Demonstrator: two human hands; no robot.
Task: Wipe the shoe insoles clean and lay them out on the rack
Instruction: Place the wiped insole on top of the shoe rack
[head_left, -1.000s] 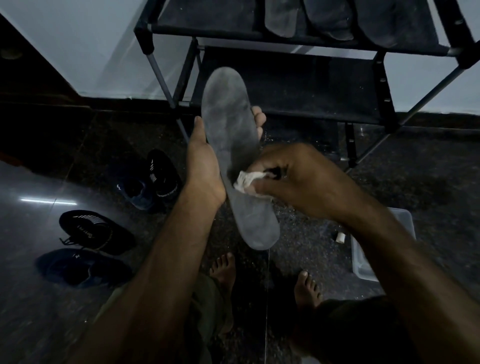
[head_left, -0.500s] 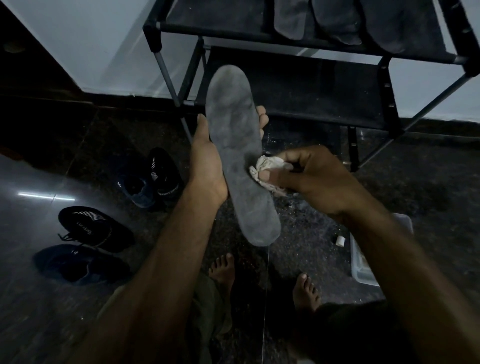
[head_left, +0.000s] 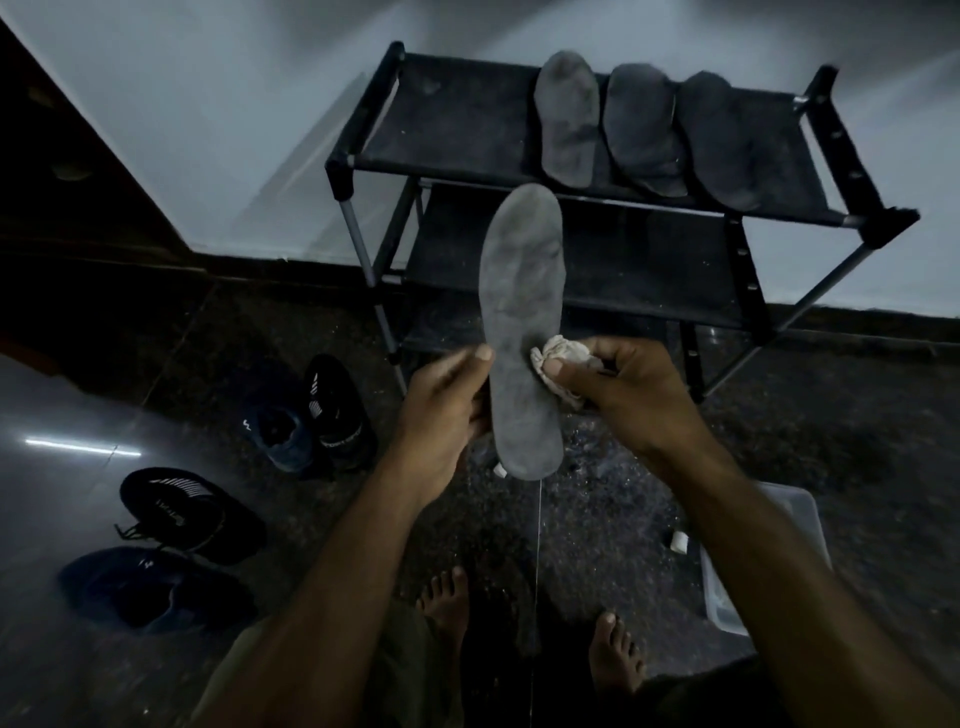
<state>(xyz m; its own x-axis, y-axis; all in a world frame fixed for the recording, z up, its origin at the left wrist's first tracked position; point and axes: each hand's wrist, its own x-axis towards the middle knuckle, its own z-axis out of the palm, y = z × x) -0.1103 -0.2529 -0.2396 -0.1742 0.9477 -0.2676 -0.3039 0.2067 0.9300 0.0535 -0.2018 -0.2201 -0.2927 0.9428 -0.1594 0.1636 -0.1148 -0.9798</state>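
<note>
I hold a long grey insole (head_left: 522, 291) upright in front of me. My left hand (head_left: 441, 410) grips its lower left edge, thumb on the front face. My right hand (head_left: 623, 395) pinches a crumpled whitish cloth (head_left: 558, 356) against the insole's right edge near the middle. Behind stands a black shoe rack (head_left: 467, 140); three dark insoles (head_left: 569, 124) lie side by side on its top shelf, towards the right.
Several dark shoes (head_left: 311, 410) sit on the glossy floor at left. A clear plastic tub (head_left: 795, 525) stands at right behind my forearm, with a small white scrap (head_left: 678, 543) beside it. My bare feet (head_left: 447, 597) are below. The rack's lower shelves hold nothing.
My view has tilted up, showing the rack's top shelf. My left hand slid down from the insole's middle to its lower edge. The cloth stayed at the right edge.
</note>
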